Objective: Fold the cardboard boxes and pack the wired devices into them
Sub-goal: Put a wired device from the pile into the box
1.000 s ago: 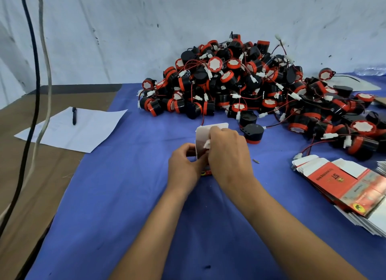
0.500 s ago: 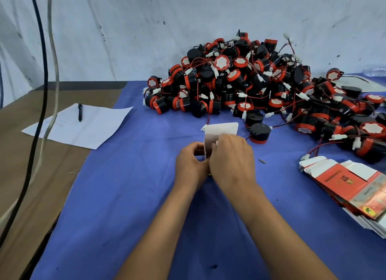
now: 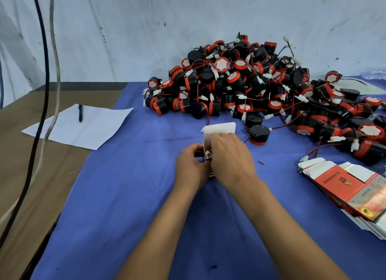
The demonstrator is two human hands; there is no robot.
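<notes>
Both hands [image 3: 211, 160] grip box [image 3: 219, 129] mid-cloth.

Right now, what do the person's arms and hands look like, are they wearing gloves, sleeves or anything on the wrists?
Both arms are bare from the bottom edge of the picture to the fingertips: no sleeves show. The left hand and right hand wear no gloves. No watch, bracelet or ring is visible on either wrist or on the fingers that show. No cables or markings run on the arms.
</notes>
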